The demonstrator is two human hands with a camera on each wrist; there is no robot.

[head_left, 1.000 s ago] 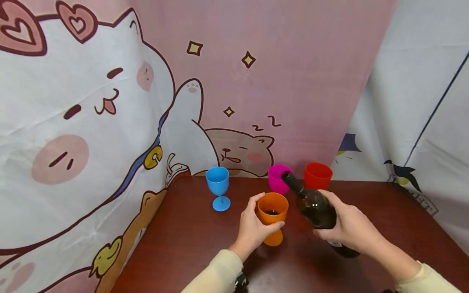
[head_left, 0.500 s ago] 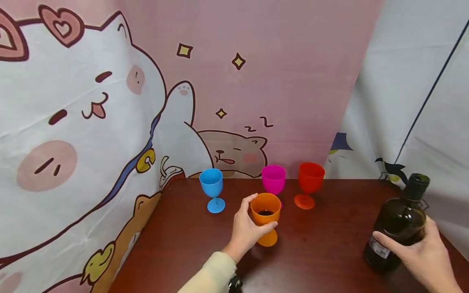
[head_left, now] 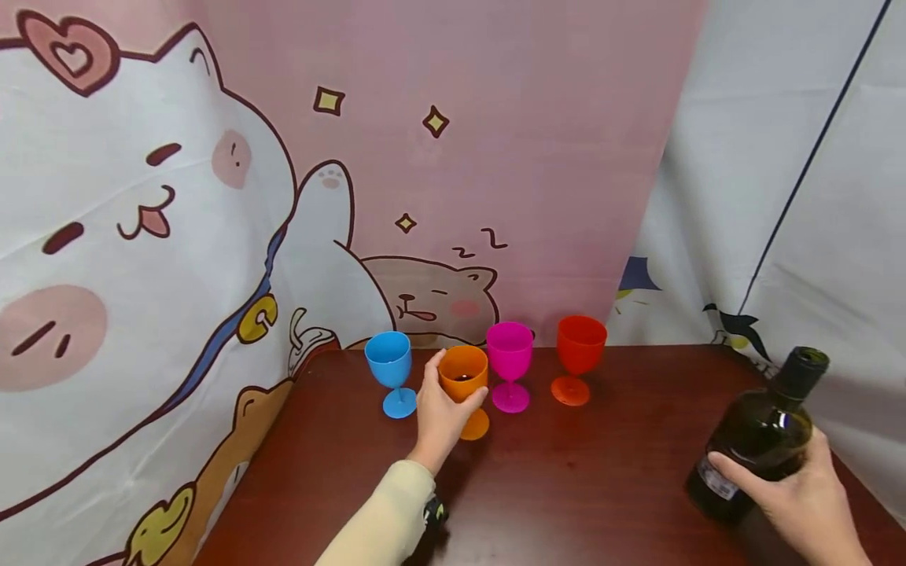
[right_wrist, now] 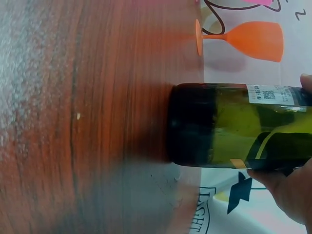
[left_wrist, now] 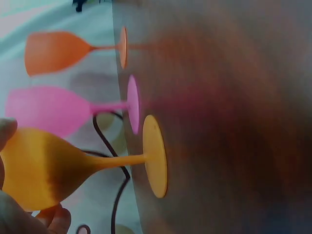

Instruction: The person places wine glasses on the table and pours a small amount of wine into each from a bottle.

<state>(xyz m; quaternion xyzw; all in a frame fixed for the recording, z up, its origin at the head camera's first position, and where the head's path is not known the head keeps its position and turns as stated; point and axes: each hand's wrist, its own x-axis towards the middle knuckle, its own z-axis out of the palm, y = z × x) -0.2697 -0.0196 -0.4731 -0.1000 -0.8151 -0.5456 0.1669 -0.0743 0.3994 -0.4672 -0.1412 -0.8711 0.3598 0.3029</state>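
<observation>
My left hand grips the bowl of an orange goblet, which has dark liquid inside. It is between a blue goblet on its left and a magenta goblet on its right. In the left wrist view the orange goblet shows its stem and round foot close over the table. At the right, my right hand holds a dark green wine bottle round its body, neck up and leaning right. The right wrist view shows the bottle with a white label and dark liquid at its base.
A red goblet stands to the right of the magenta one, near the back edge of the brown wooden table. Behind the table hangs a pink and white cloth with cartoon animals.
My right hand has brought the bottle from a tilt over the orange goblet to near upright at the right. My left hand has carried the orange goblet back and left, between the blue and magenta goblets.
</observation>
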